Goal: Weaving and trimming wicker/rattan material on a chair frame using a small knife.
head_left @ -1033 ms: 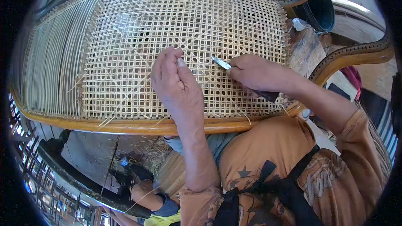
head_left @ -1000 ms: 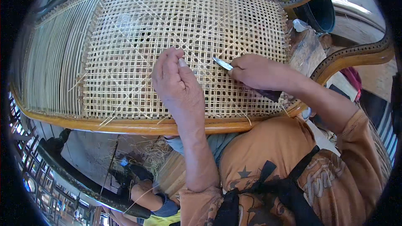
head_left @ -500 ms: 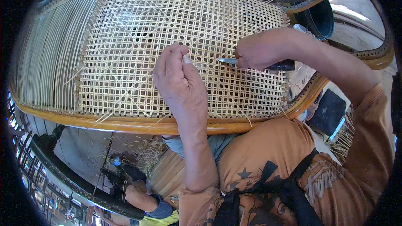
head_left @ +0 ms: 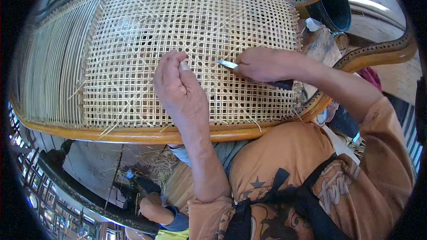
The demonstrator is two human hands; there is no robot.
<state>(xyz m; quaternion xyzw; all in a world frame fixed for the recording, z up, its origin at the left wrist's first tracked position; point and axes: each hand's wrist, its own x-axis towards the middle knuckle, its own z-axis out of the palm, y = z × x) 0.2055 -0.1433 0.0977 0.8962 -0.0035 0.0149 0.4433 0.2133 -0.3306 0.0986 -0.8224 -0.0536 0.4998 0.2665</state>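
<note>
A woven cane panel [head_left: 249, 102] stretches across a curved wooden frame [head_left: 133, 136] in front of me. Over its middle is my left hand [head_left: 178, 80], its fingers bent together and the thumb pressed to them. Whether a cane strand is pinched there is too small to tell. My right hand [head_left: 260, 64] grips a knife [head_left: 227, 64] with a bright blade and a dark handle. The blade points left, close to the weave and a short way right of my left fingertips. Loose cane ends [head_left: 255, 122] stick out along the panel's near edge.
Only parallel cane strands [head_left: 53, 71] fill the frame's left section. A dark bucket [head_left: 333, 11] stands at the far right, beside the frame's curved arm [head_left: 378, 58]. Another person's bent leg [head_left: 155, 212] shows at lower left, near a dark curved rail [head_left: 84, 193].
The view has shifted slightly, moving the panel a little left in the picture. My right hand and knife have come left across the weave. My left hand keeps its pinched shape.
</note>
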